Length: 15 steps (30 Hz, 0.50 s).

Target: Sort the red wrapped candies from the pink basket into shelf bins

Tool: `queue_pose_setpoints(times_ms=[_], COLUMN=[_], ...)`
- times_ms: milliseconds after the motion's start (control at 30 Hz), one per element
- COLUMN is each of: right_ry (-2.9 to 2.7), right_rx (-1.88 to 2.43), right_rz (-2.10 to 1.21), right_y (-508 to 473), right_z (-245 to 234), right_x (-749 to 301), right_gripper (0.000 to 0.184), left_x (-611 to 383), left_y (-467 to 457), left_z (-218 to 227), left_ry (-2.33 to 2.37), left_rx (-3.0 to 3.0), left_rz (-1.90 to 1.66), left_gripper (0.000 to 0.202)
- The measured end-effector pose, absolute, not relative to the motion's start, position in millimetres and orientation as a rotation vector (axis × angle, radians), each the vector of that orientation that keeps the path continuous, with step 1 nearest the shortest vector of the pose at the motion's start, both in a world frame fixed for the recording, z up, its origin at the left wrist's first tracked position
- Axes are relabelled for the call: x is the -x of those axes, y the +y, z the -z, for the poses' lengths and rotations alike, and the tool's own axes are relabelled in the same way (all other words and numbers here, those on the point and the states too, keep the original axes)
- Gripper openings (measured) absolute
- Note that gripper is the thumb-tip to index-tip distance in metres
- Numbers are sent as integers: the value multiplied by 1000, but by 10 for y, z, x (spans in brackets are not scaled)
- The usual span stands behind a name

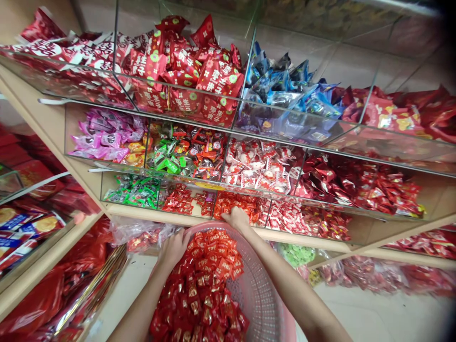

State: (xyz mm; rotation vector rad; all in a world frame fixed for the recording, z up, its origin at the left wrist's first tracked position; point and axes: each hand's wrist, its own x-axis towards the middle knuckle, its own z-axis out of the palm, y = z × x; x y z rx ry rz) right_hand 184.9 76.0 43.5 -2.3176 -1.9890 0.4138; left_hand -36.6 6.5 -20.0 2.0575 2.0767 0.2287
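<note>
A pink mesh basket heaped with small red wrapped candies is tilted against the lowest shelf. My left hand grips the basket's far rim on the left, fingers curled over it. My right hand reaches past the rim into the bottom glass bin of red candies, its fingers buried among the wrappers so I cannot see what they hold.
Glass-fronted bins rise in tiers: red packets, blue packets, purple sweets, green sweets, more red sweets. Wooden shelving with red boxes stands left. Plastic bags of sweets lie below the shelf. Pale floor tiles lie at the lower right.
</note>
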Motion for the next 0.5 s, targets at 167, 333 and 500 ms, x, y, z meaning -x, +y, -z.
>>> queue_pose_setpoints(times_ms=[167,333,500], right_ry=[-2290,-2525,-2630], right_rx=[1970,1777,1706], right_rz=[-199,-113,-102], right_y=[415,123,36], right_z=[-560,-601,-519], right_x=[-1931,-1937,-1923], right_gripper=[37,30,26], left_x=[363,356,346], left_y=[72,72,63], left_z=[204,189,164], left_ry=[2079,2067,2075], left_rx=[-2049,-2057,-2040], left_rz=[-221,-222,-196], left_gripper=[49,50,52])
